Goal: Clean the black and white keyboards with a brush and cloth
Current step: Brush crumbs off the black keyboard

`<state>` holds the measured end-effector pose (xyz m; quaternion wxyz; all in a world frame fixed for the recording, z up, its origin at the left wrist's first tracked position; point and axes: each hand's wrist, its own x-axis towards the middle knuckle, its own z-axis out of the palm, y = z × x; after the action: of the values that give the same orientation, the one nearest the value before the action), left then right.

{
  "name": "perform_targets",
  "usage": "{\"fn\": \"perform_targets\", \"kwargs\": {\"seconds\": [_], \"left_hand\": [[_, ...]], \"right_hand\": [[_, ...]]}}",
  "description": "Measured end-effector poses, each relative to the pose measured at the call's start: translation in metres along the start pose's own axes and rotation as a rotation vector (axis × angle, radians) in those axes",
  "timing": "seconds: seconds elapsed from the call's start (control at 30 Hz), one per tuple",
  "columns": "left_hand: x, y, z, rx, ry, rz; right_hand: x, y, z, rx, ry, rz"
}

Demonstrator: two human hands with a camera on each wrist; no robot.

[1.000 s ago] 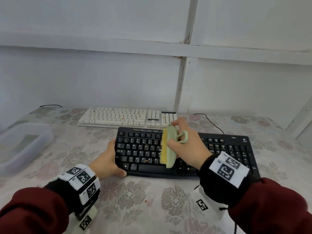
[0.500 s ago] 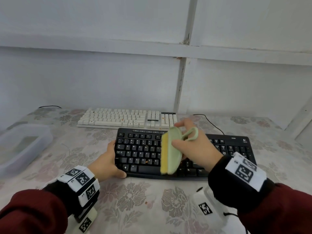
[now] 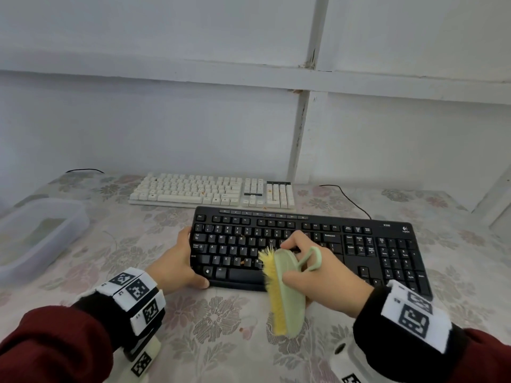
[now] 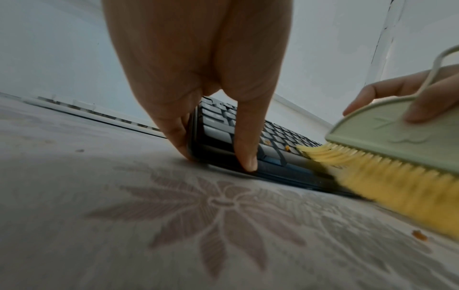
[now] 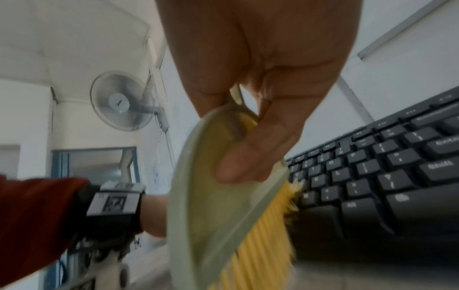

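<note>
A black keyboard (image 3: 359,244) lies across the middle of the flowered table, with orange crumbs between its keys. My left hand (image 3: 179,264) grips its front left corner, thumb on the front edge (image 4: 246,157). My right hand (image 3: 318,269) grips a pale green brush (image 3: 290,294) with yellow bristles (image 3: 272,294). The brush hangs over the keyboard's front edge, its bristles (image 5: 268,235) facing left and touching the lower key rows. A white keyboard (image 3: 213,190) lies behind the black one, also with crumbs on it. No cloth is in view.
A clear plastic tub (image 3: 36,239) stands at the left of the table. The black keyboard's cable (image 3: 348,197) runs back toward the white wall. An orange crumb (image 4: 419,237) lies on the tablecloth in front of the keyboard. A wall fan (image 5: 121,101) shows in the right wrist view.
My right hand has swept the brush toward me, from the middle key rows down across the keyboard's front edge. The left hand has kept its hold on the corner.
</note>
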<state>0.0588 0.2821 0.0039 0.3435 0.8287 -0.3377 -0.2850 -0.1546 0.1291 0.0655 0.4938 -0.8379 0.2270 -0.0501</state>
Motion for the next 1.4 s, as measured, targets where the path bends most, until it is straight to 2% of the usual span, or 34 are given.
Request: {"fn": "perform_targets", "kwargs": {"seconds": [0.07,0.2,0.3,0.53,0.63,0.77,0.83,0.97,1.03,1.2,1.4], "left_hand": [[0.0,-0.001,0.0,0.001,0.0,0.002],[0.0,0.0,0.0,0.014,-0.001,0.001],[-0.001,0.001,0.0,0.022,0.006,-0.003],[-0.001,0.002,0.001,0.024,0.012,0.0],[-0.001,0.002,0.0,0.024,0.009,-0.003],[-0.002,0.002,0.0,0.017,0.006,-0.003],[-0.002,0.002,0.0,0.02,0.006,0.002],[-0.002,0.003,0.0,0.024,0.004,0.009],[-0.002,0.002,0.0,0.026,0.007,0.013],[-0.002,0.004,0.0,0.024,0.012,0.013],[-0.001,0.002,0.0,0.021,0.011,0.011]], "right_hand": [[0.001,-0.005,-0.009,0.052,0.05,0.0],[0.017,-0.016,-0.026,0.141,0.249,-0.089],[0.029,-0.018,-0.028,0.171,0.28,-0.111],[0.012,-0.003,-0.005,-0.164,0.189,-0.163],[-0.003,0.004,0.001,-0.163,0.061,-0.147],[-0.015,0.002,-0.002,-0.029,-0.06,-0.03],[-0.011,-0.005,-0.008,0.017,-0.03,-0.043],[0.012,-0.02,-0.021,0.169,0.168,-0.104],[0.024,-0.026,-0.022,0.189,0.201,-0.118],[0.036,-0.029,-0.007,0.09,0.14,-0.105],[0.017,-0.016,0.01,-0.018,0.026,-0.039]]}}
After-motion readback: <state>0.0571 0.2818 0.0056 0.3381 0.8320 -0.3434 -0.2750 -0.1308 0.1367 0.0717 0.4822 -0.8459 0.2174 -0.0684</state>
